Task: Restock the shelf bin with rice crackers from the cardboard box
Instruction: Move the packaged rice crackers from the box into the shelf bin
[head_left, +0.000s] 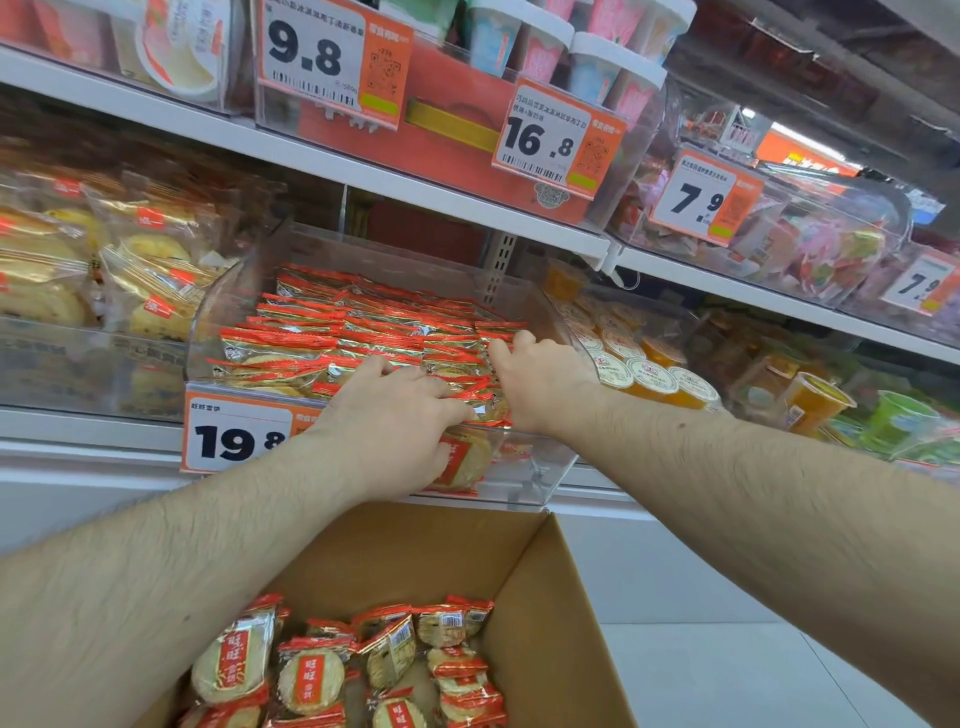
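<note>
My two hands, left hand (397, 415) and right hand (535, 384), curl onto red-and-gold rice cracker packets (363, 338) filling one clear plastic shelf bin (540, 467); about ten more packets (311, 675) lie in one brown cardboard box (535, 597) nearer me.

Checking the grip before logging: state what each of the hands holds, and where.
Both hands, left and right, rest on rice cracker packs at the bin's front; fingertips are hidden, so a real hold cannot be told.

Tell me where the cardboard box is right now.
In the head view, the cardboard box sits bottom centre, below the clear shelf bin and between both forearms, with rice cracker packs inside.
</note>
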